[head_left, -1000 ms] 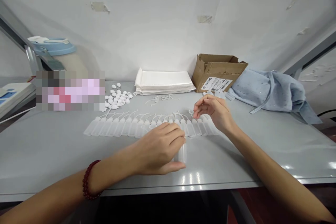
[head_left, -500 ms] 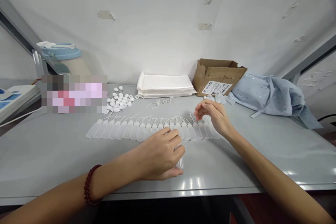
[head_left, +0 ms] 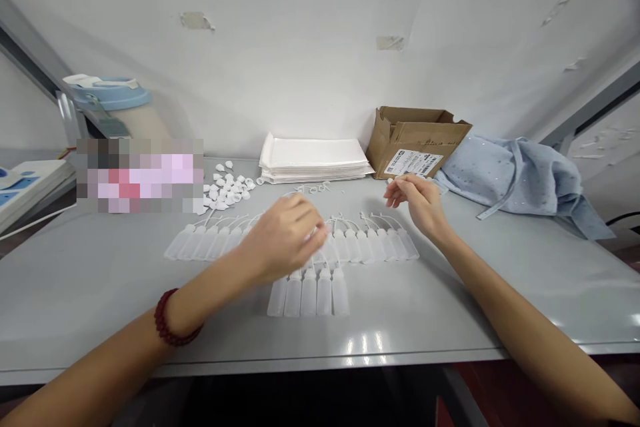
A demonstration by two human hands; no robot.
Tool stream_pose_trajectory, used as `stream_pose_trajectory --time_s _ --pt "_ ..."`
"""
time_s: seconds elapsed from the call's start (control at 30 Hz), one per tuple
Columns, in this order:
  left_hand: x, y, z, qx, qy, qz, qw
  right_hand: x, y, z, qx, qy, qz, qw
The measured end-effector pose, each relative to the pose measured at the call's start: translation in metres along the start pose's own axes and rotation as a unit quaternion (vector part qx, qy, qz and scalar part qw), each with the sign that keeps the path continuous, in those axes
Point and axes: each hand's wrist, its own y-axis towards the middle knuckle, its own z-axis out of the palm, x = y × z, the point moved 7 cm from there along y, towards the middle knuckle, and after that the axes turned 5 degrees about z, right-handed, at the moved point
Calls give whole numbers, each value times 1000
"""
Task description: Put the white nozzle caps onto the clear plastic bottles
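Small translucent squeeze bottles (head_left: 354, 247) with thin white strap loops lie in a long row across the grey table (head_left: 425, 320). In front of them, several more bottles (head_left: 309, 293) form a short second row. My left hand (head_left: 285, 233) hovers over the middle of the long row; its bent fingers are blurred, and whatever is between them is hidden. Over at the right, just beyond the row's end, my right hand (head_left: 420, 207) is raised with loosely bent fingers and nothing visible in them. Behind it some clear plastic pieces are mostly covered.
White caps (head_left: 227, 190) are heaped at the back left. Loose strap loops (head_left: 317, 188) lie before a stack of white trays or envelopes (head_left: 315, 159). A cardboard box (head_left: 423, 140) and blue cloth (head_left: 515, 180) stand back right, a blue-lidded jug (head_left: 115, 97) back left.
My left hand has lifted off the front bottles and moved away from me and left, uncovering the short row. My right hand has shifted slightly right and back toward the box.
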Motion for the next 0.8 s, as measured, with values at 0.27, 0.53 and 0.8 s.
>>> stream_pose_trajectory --time_s 0.27,0.53,0.8 --pt "77 -16 11 98 -19 -206 974 -37 27 -23 -49 -255 -56 964" --pt "81 -8 22 118 -32 -191 974 -56 34 -12 -5 -403 -99 910" --pt "86 -2 35 158 -31 -176 971 -61 34 -5 10 -459 -105 882"
